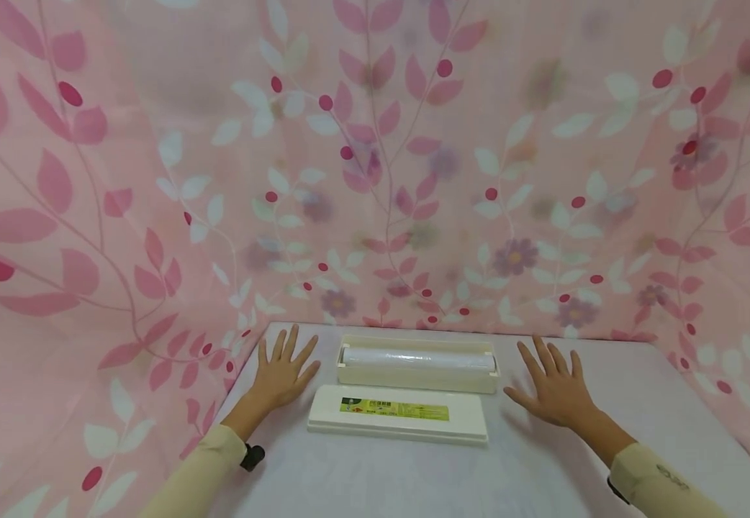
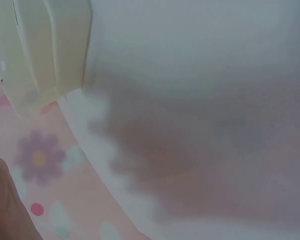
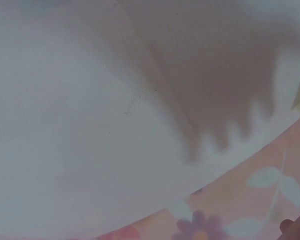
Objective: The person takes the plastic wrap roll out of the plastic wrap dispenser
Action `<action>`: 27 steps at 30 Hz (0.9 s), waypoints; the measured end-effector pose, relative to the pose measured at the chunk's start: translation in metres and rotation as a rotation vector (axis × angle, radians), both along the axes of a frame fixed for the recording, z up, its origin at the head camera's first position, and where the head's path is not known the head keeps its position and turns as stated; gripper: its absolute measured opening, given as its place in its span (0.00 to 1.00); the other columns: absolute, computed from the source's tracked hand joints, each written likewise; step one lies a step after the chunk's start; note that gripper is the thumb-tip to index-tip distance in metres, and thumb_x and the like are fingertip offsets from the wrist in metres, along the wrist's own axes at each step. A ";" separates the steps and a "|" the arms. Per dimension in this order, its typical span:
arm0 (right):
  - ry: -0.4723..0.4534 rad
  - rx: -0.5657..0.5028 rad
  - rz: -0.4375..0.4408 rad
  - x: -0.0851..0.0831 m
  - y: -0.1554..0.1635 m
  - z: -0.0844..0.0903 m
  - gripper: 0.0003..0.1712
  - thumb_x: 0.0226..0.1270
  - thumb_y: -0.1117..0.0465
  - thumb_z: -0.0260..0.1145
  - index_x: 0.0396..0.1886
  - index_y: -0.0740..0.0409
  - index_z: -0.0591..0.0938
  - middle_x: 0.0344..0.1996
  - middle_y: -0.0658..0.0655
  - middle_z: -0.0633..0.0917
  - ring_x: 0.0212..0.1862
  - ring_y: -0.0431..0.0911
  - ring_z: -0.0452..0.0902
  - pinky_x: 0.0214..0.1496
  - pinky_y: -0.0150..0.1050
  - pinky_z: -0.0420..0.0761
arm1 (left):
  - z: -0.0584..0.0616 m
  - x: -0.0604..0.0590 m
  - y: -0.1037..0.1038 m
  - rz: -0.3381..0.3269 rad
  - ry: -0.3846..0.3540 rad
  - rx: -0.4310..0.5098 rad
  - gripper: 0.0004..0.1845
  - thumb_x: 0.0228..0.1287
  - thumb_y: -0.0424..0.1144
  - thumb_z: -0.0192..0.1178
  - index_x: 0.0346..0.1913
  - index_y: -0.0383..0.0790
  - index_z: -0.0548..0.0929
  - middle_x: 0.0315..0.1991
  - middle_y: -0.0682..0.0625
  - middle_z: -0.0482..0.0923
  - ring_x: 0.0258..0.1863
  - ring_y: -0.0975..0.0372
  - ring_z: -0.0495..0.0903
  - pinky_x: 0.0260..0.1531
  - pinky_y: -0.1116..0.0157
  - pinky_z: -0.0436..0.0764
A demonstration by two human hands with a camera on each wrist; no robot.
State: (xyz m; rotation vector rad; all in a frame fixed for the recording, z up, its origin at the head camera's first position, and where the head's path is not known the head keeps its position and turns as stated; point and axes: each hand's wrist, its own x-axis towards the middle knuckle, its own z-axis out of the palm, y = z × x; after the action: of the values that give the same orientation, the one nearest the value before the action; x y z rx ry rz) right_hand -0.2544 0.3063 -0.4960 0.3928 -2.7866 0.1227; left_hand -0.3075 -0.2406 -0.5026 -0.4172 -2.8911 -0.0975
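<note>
My left hand (image 1: 281, 381) is spread with straight fingers over the white table, left of an open cream box (image 1: 417, 378). To the right of that box my right hand (image 1: 556, 392) is held the same way, fingers fanned out. Neither hand holds anything. Inside the box lies a roll of clear wrap (image 1: 417, 358). The box's lid (image 1: 323, 414) rests in front of it on the table, with a green and yellow label (image 1: 394, 409) on top. In the left wrist view, part of the cream box (image 2: 70, 45) shows beside the hand's shadow.
The white table (image 1: 375, 482) ends at a pink curtain (image 1: 401, 180) with leaves and flowers, which closes it in at the back and both sides. Dark straps show at the cuffs of both pale sleeves (image 1: 193, 471).
</note>
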 end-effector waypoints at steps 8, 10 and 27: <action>-0.047 0.014 -0.028 -0.001 -0.002 0.006 0.53 0.62 0.27 0.57 0.78 0.52 0.57 0.79 0.64 0.50 0.73 0.66 0.53 0.68 0.74 0.42 | 0.003 -0.008 0.000 0.023 -0.021 0.003 0.34 0.75 0.65 0.36 0.79 0.60 0.52 0.81 0.42 0.36 0.79 0.43 0.37 0.69 0.33 0.34; -0.065 0.008 -0.030 -0.001 -0.003 0.006 0.53 0.62 0.26 0.56 0.78 0.52 0.58 0.79 0.65 0.49 0.73 0.67 0.52 0.68 0.75 0.41 | 0.001 -0.008 -0.002 0.031 -0.019 -0.005 0.35 0.74 0.66 0.35 0.79 0.61 0.52 0.81 0.42 0.37 0.79 0.43 0.37 0.69 0.33 0.35; -0.082 0.001 -0.009 -0.011 -0.025 0.006 0.52 0.63 0.27 0.56 0.78 0.52 0.58 0.79 0.66 0.49 0.73 0.67 0.51 0.69 0.74 0.40 | 0.004 -0.010 -0.001 -0.012 0.011 0.028 0.31 0.78 0.59 0.31 0.79 0.59 0.51 0.81 0.40 0.37 0.78 0.41 0.42 0.68 0.31 0.37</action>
State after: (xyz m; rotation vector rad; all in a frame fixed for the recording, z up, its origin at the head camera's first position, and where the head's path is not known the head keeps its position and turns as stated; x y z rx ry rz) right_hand -0.2657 0.2818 -0.4898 0.3842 -2.8683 0.1387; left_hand -0.3178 -0.2413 -0.4986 -0.4292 -2.8729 -0.1363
